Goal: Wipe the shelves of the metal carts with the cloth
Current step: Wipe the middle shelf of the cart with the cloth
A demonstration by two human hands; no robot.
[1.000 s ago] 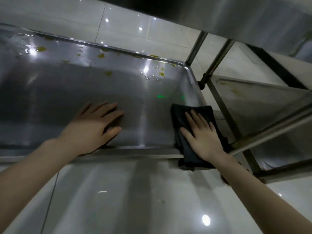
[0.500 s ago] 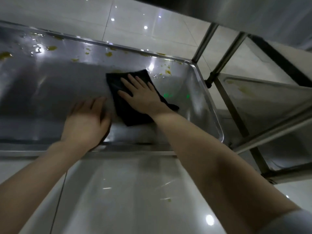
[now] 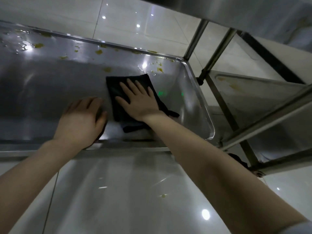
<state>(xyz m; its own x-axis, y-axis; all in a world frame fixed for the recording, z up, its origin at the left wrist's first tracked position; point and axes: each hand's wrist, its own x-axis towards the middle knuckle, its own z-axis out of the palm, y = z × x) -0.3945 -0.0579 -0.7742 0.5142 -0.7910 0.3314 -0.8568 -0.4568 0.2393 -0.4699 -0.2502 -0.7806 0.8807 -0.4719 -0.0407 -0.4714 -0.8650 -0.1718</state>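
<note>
A dark folded cloth (image 3: 116, 89) lies flat on the lower steel shelf (image 3: 42, 85) of the metal cart, right of the shelf's middle. My right hand (image 3: 137, 100) presses on it with straight, spread fingers. My left hand (image 3: 81, 119) rests flat on the shelf beside the cloth, close to the near rim. Yellow-green food spots (image 3: 99, 51) and water drops dot the far part of the shelf along its back rim and near the right corner (image 3: 159, 69).
A second metal cart (image 3: 253, 92) stands directly to the right, its stained lower shelf behind upright posts (image 3: 194, 39). An upper shelf (image 3: 253, 12) overhangs at the top right. Glossy white floor tiles (image 3: 128, 191) surround the carts.
My right hand slid the cloth from the shelf's near right corner up toward the middle, then a little back to the right. My left hand shifted slightly right along the near rim.
</note>
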